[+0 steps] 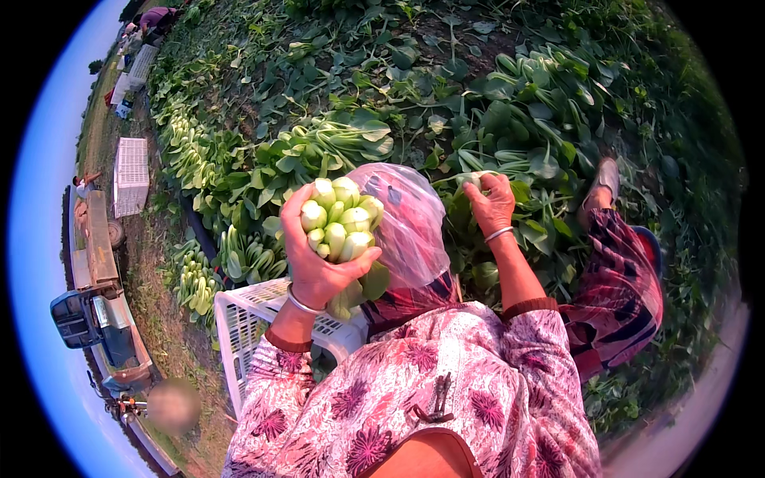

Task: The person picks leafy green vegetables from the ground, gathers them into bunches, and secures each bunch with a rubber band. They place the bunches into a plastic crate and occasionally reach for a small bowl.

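My left hand [320, 251] holds a bunch of bok choy [340, 221], its pale cut stem ends facing up and its leaves hanging below. Several heads are packed together in the fingers. My right hand [493, 200] grips a single bok choy [475, 178] by its pale base, to the right of my plastic-covered knee [406, 221]. A white slatted plastic crate [236, 334] stands below and left of the left hand; greens show faintly inside it. Cut bok choy [532, 161] lies on the ground beyond the right hand.
Rows of bok choy [197, 149] and more piles [340, 140] lie ahead and left. White crates [131, 176] stand along the field's edge, near a flatbed vehicle [98, 239]. Several people are in the distance at upper left. A blurred round patch covers something at lower left.
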### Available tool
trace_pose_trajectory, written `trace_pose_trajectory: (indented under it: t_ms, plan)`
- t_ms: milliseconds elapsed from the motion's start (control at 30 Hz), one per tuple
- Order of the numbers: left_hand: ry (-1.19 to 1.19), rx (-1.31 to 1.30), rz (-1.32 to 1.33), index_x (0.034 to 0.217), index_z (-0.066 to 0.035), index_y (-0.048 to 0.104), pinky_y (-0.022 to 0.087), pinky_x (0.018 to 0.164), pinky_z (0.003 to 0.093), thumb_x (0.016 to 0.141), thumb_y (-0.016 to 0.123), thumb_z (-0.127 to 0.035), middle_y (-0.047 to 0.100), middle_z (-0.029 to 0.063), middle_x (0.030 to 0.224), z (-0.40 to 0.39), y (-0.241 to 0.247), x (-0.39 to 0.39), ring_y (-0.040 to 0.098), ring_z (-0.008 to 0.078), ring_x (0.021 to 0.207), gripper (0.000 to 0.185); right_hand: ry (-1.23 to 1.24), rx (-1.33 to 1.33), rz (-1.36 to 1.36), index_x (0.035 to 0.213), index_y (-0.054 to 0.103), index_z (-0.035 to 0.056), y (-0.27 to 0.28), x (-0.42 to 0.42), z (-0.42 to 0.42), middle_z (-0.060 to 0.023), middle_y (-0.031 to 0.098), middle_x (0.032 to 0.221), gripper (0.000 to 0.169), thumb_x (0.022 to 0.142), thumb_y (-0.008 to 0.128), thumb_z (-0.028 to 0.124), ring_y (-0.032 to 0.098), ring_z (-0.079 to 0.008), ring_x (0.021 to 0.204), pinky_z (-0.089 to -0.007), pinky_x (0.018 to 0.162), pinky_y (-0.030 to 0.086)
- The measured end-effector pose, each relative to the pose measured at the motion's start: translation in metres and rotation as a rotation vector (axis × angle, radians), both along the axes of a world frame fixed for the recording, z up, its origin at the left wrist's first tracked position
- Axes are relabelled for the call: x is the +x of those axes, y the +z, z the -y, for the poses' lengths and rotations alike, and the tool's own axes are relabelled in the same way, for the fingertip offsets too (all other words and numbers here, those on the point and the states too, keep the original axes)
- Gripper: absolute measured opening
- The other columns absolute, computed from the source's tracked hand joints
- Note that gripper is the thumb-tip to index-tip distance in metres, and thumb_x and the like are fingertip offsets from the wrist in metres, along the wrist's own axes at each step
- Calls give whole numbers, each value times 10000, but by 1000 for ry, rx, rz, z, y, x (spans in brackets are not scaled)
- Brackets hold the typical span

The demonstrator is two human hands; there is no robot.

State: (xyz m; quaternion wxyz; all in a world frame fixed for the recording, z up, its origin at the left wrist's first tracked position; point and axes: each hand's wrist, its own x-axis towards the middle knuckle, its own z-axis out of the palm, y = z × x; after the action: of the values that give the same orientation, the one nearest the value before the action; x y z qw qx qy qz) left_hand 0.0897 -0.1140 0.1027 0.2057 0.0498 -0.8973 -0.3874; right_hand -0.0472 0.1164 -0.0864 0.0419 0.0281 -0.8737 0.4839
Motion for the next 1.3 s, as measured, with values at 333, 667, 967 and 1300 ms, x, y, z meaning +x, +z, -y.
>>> trace_pose_trajectory:
  t_ms: [333, 667, 967, 1300]
  plan:
    - [2, 98, -99, 1333, -24, 361, 479, 933, 362, 549, 928, -221, 503, 136, 1191, 0, 3, 10, 556, 235, 1063, 988, 39, -400, 5, 1025, 703, 57, 59, -3, -17, -34, 678, 853, 270, 758, 716, 23, 630, -110, 707, -274, 644, 518]
    - [79, -85, -162, 1326, -29, 398, 457, 964, 373, 523, 927, -298, 516, 160, 1207, 2, 15, 26, 563, 294, 1096, 998, -6, -722, 99, 989, 626, -17, 57, 9, -16, -56, 624, 879, 153, 949, 609, 130, 631, -137, 740, -293, 618, 603]
    - [89, -47, -160, 1311, -17, 401, 440, 984, 383, 511, 927, -290, 513, 172, 1207, -5, 16, 21, 546, 315, 1115, 995, -165, -748, 133, 866, 613, -5, 67, -8, -50, -83, 645, 807, 250, 962, 601, 225, 650, -165, 669, -315, 548, 601]
    - [93, -53, -147, 1316, -30, 392, 436, 989, 383, 491, 934, -289, 505, 169, 1212, 1, 14, 26, 538, 320, 1119, 1021, -336, -980, 233, 931, 637, 37, 76, -5, -67, -63, 661, 835, 298, 938, 640, 335, 661, -174, 624, -305, 464, 583]
